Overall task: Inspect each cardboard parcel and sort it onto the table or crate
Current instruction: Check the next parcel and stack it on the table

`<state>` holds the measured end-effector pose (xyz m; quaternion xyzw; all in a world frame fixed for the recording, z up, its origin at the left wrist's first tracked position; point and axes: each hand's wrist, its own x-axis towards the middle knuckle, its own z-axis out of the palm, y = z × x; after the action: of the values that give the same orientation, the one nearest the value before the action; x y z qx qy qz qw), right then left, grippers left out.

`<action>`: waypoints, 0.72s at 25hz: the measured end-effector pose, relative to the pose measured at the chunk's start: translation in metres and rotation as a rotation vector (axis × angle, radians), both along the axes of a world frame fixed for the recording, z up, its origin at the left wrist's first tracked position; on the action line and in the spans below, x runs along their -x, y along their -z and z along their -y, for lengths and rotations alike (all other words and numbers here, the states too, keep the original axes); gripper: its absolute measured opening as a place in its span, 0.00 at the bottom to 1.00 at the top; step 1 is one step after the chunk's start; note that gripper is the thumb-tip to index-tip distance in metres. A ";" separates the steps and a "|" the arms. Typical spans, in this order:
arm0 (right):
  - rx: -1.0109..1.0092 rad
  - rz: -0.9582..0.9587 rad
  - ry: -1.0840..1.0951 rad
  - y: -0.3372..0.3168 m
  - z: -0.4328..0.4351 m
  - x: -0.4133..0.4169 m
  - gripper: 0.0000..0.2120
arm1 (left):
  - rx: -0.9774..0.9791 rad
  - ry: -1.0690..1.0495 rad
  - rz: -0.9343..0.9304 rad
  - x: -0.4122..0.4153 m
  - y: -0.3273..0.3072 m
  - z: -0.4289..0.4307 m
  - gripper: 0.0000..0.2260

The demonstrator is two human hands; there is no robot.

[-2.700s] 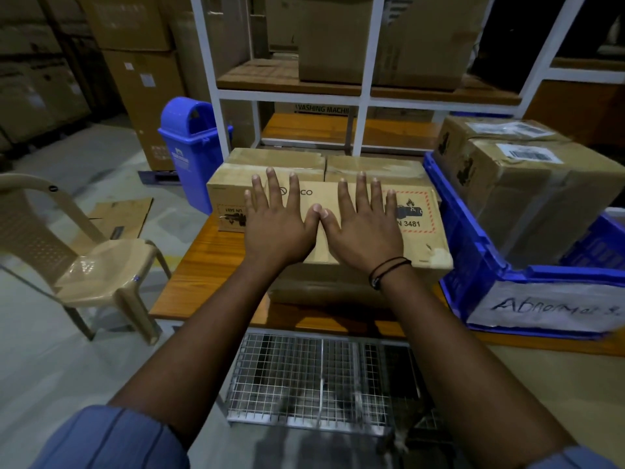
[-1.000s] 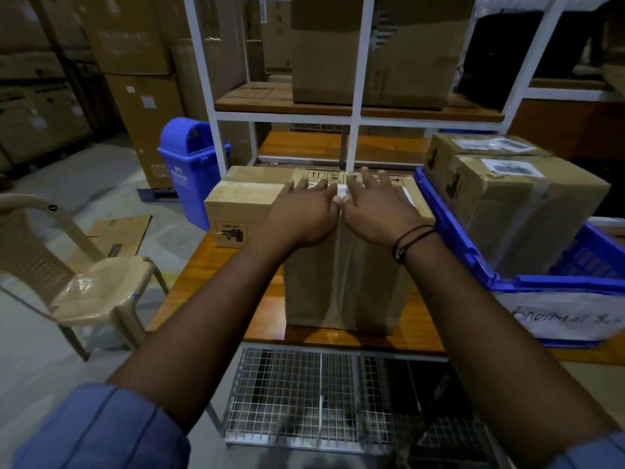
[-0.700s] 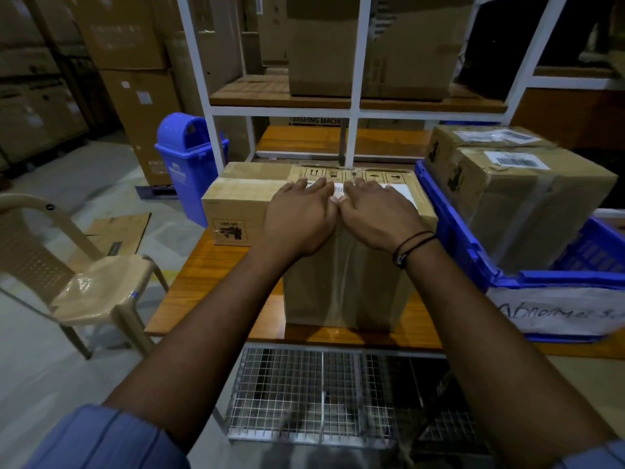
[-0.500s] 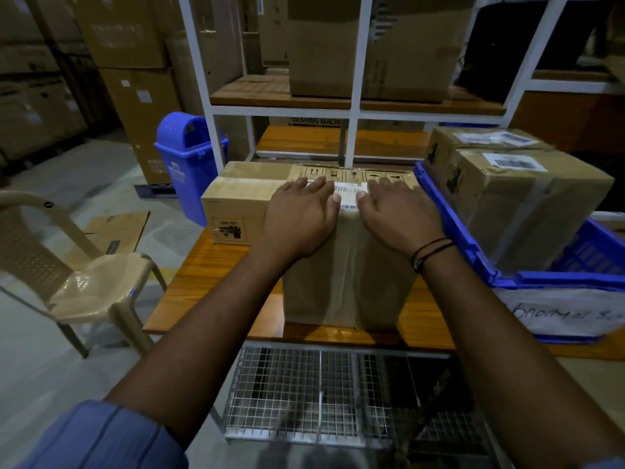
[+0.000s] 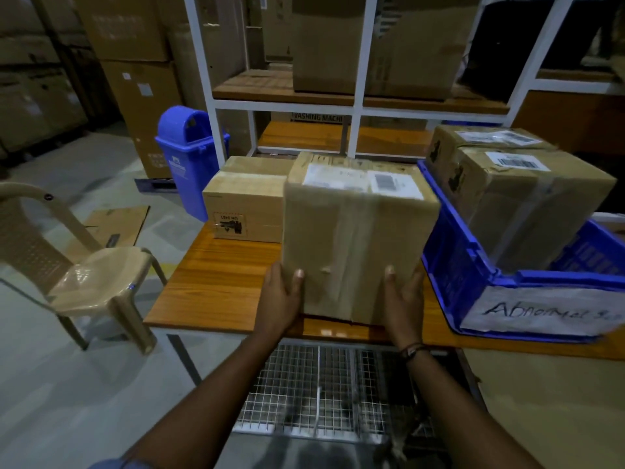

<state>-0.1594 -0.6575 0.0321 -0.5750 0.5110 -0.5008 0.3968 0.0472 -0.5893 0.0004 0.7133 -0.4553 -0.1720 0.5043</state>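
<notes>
Dim warehouse; beige chair (image 5: 98,282), blue bin (image 5: 189,157)

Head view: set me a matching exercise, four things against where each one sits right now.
1 taped parcel
2 blue crate
3 blue bin
4 beige chair

A floor, left of the table
B between left hand and right hand
C table's right end, parcels inside
D floor, beyond the table's far left corner

Pairs: 1-B, 2-C, 3-D, 4-A

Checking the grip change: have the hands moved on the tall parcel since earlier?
Yes. The left hand and right hand have dropped from the top of the tall parcel to its lower corners, by the near edge of the table.
</notes>
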 end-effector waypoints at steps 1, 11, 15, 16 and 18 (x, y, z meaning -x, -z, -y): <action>0.032 0.015 -0.010 -0.008 0.005 0.003 0.26 | 0.050 0.000 0.023 -0.002 -0.014 0.001 0.31; 0.401 -0.057 -0.185 -0.123 0.011 0.037 0.42 | 0.312 0.029 0.147 -0.005 -0.146 -0.009 0.48; 0.381 -0.247 -0.179 -0.132 0.005 0.032 0.50 | 0.276 0.009 0.040 0.009 -0.149 -0.016 0.45; 0.373 -0.258 -0.154 -0.128 0.004 0.030 0.49 | 0.275 -0.001 0.027 0.011 -0.146 -0.018 0.44; 0.364 -0.264 -0.129 -0.118 0.002 0.029 0.46 | 0.268 -0.015 0.001 0.012 -0.139 -0.020 0.42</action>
<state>-0.1886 -0.6591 0.1506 -0.7291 0.4219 -0.4789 0.2472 0.0351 -0.5695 0.1390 0.6429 -0.4691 -0.1052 0.5963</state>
